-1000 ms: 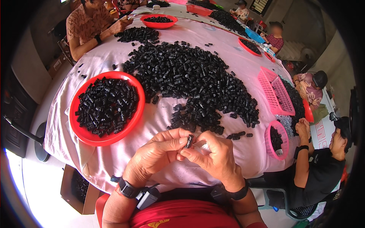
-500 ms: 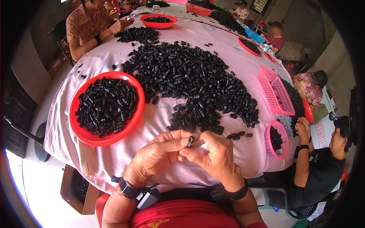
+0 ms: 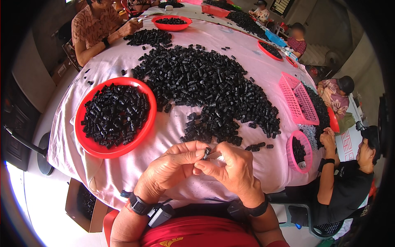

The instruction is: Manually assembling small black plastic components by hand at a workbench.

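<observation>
Close to the table's near edge, my left hand [image 3: 166, 168] pinches a small black cylindrical part [image 3: 206, 153] between thumb and fingertips. My right hand [image 3: 236, 168] meets it from the other side, closed around a thin, pale, tool-like piece [image 3: 214, 155] whose tip lies against the part. Most of that piece is hidden in the fingers, so its kind does not show. Beyond both hands spreads a large heap of similar black parts [image 3: 197, 78]. To the left of the heap stands a round red basin [image 3: 110, 154] with many more of these parts inside.
A pink tablecloth [image 3: 263, 164] covers the table. On the right are a pink mesh basket [image 3: 302, 101] and a small pink basket [image 3: 291, 158]. A co-worker in black [image 3: 345, 181] sits there; another in a patterned shirt [image 3: 92, 31] sits far left. A cardboard box [image 3: 76, 203] stands below left.
My hands hold nearly the same pose, with the part and the pale piece in place. The co-worker's hands at right have shifted slightly.
</observation>
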The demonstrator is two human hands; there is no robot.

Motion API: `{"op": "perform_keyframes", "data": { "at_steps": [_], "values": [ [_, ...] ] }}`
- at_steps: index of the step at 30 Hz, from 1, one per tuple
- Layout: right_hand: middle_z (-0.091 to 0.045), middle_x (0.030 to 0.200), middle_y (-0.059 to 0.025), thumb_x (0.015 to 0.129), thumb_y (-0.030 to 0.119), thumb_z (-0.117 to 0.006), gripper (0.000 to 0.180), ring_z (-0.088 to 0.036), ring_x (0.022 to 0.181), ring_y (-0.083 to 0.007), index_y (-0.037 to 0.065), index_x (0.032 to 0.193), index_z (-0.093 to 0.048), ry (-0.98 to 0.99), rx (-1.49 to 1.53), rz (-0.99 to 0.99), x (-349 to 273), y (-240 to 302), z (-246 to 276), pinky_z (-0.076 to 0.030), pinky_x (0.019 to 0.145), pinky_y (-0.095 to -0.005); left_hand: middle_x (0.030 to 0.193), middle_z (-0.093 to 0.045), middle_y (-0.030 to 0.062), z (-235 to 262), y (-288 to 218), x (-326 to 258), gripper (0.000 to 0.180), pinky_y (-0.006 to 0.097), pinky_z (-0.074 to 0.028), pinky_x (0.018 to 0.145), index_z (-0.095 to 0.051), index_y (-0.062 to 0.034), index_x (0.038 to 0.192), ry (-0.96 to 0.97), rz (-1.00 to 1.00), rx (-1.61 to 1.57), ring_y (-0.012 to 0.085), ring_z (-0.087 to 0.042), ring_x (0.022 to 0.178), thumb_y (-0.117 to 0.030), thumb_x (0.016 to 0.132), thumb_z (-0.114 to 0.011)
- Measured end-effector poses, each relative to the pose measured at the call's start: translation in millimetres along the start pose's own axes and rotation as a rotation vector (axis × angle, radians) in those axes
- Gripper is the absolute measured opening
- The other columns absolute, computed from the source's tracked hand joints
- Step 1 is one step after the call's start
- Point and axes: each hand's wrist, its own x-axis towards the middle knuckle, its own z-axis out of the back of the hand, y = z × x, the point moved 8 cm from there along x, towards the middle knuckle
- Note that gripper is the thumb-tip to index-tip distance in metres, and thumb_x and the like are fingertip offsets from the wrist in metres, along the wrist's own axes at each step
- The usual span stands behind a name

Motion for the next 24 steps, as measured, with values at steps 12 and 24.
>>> {"op": "perform_keyframes", "data": {
  "at_steps": [12,24],
  "values": [
    [-0.066,0.067,-0.0088,0.081,0.038,-0.079,0.037,-0.064,0.055,-0.0209,0.005,0.081,-0.063,-0.017,0.005,0.009,-0.7,-0.1,0.2,-0.047,0.048,-0.0318,0.094,-0.066,0.0004,-0.3,-0.1,-0.3,0.03,0.025,-0.048,0.073,-0.062,-0.0019,0.117,-0.005,0.003,0.003,0.008,-0.061,0.08,-0.02,0.094,-0.065],
    [-0.066,0.068,-0.0087,0.081,0.038,-0.079,0.037,-0.066,0.058,-0.0215,0.005,0.081,-0.063,-0.022,0.01,0.012,-0.7,-0.1,0.1,-0.048,0.049,-0.0317,0.092,-0.066,0.0001,0.7,0.5,0.3,0.029,0.024,-0.047,0.072,-0.062,-0.0017,0.117,-0.002,0.003,-0.014,0.0079,-0.061,0.08,-0.02,0.094,-0.065]
  ]
}}
